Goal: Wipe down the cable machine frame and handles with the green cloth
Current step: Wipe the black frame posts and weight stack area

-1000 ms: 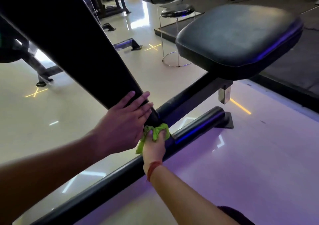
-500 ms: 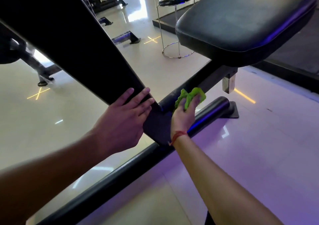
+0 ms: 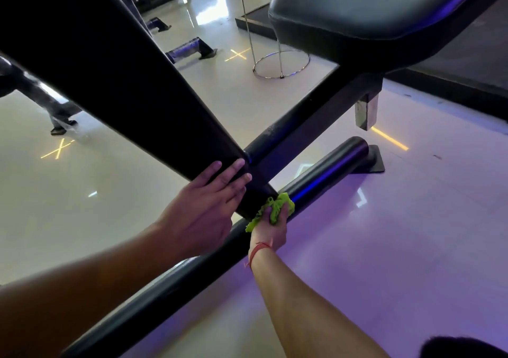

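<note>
The right hand (image 3: pixel 270 227) holds the bunched green cloth (image 3: pixel 272 209) against the sloped black pad's (image 3: pixel 123 82) lower tip — soft, light, best gripped wadded — left hand (image 3: pixel 203 209) flat beside it.

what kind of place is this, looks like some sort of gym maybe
Most likely a gym floor. A black padded seat sits on a dark steel machine frame, more equipment bases stand across the glossy tiled floor, and a right hand wipes with a green cloth.

You stand in gym: black padded seat (image 3: pixel 379 14) on steel machine frame (image 3: pixel 297 126), more equipment feet (image 3: pixel 192 48) across glossy tiled floor (image 3: pixel 110 206), chrome stool (image 3: pixel 275 27), dark rubber mat (image 3: pixel 467 55).
</note>
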{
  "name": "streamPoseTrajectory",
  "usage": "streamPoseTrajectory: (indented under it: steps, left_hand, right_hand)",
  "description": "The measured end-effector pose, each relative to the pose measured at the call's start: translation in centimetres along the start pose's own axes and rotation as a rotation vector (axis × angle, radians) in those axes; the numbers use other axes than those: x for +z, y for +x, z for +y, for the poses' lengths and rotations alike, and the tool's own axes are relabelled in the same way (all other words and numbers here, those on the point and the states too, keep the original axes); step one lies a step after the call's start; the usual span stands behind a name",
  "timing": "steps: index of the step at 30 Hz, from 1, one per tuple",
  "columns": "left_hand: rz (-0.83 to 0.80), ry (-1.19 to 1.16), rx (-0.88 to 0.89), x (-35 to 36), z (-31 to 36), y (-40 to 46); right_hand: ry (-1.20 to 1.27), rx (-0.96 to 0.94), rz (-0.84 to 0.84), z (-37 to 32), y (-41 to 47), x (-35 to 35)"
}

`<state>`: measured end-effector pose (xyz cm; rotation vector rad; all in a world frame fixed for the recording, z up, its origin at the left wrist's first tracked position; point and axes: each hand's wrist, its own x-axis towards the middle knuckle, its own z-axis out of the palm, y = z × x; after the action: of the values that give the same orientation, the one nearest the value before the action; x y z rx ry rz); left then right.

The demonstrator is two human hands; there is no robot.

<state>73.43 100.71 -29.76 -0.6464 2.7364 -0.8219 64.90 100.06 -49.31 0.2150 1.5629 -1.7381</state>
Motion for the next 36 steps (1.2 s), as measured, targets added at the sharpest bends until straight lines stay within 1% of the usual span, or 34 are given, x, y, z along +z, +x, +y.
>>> streamPoseTrajectory:
  steps: [2,5,8,11,12,15,16,18,19,21,22,23,25,26,29,31,32,33,36]
  left_hand:
    - [-0.016,0.000,0.011,2.3,1.2,0.8]
    - [-0.046,-0.018,0.018,5.5,3.7,1.9]
    - [-0.066,-0.058,0.024,8.1,5.9,3.2]
    - [-0.092,-0.104,0.011,10.3,7.8,5.5]
    - [-0.095,-0.122,0.000,10.8,8.5,6.3]
    - [-0.099,-0.207,-0.020,12.1,11.0,9.0]
    - [-0.134,-0.250,-0.018,12.5,11.6,10.0]
    - [-0.213,-0.345,-0.040,12.7,12.8,12.1]
    - [-0.231,-0.393,-0.070,12.8,13.3,13.1]
    - [-0.247,-0.447,-0.135,13.4,14.0,14.6]
    - [-0.255,-0.440,-0.156,13.6,14.3,15.0]
    - [-0.267,-0.420,-0.167,13.8,14.6,15.2]
    - [-0.289,-0.389,-0.174,14.1,14.9,15.1]
    - [-0.290,-0.377,-0.170,14.1,14.9,15.0]
    - [-0.287,-0.382,-0.151,13.9,14.7,15.2]
    - [-0.303,-0.412,-0.159,13.5,14.5,15.8]
    - [-0.315,-0.441,-0.168,13.4,14.3,16.3]
    - [-0.327,-0.468,-0.173,13.4,14.2,16.8]
    - [-0.356,-0.493,-0.164,13.3,13.9,17.9]
  right_hand:
    - [-0.142,-0.118,-0.011,1.0,1.9,-0.6]
    - [-0.480,-0.337,-0.072,0.8,6.5,-3.1]
    - [-0.718,-0.519,-0.134,-1.9,11.9,-5.2]
    - [-0.920,-0.712,-0.172,-5.6,17.6,-5.7]
    - [-0.985,-0.748,-0.166,-7.2,19.3,-5.5]
    - [-1.134,-0.767,-0.145,-11.3,23.0,-4.7]
    - [-1.142,-0.786,-0.140,-11.8,23.5,-4.5]
    - [-1.066,-0.846,-0.137,-10.9,23.0,-5.2]
    - [-1.024,-0.890,-0.168,-9.5,22.2,-6.0]
    - [-0.970,-0.939,-0.300,-6.2,20.2,-8.5]
    - [-0.960,-0.944,-0.362,-5.1,19.6,-9.6]
    - [-0.966,-0.968,-0.385,-5.0,19.7,-10.2]
    - [-0.985,-1.020,-0.342,-6.8,21.6,-9.8]
    - [-1.004,-1.010,-0.299,-8.4,23.1,-9.3]
    - [-1.114,-0.899,-0.201,-13.2,26.4,-8.3]
    - [-1.155,-0.920,-0.173,-13.8,26.6,-8.3]
    - [-1.140,-0.970,-0.193,-13.0,26.2,-8.4]
    - [-1.125,-1.052,-0.248,-11.7,25.6,-8.6]
    - [-1.182,-1.280,-0.548,-8.9,24.6,-10.1]
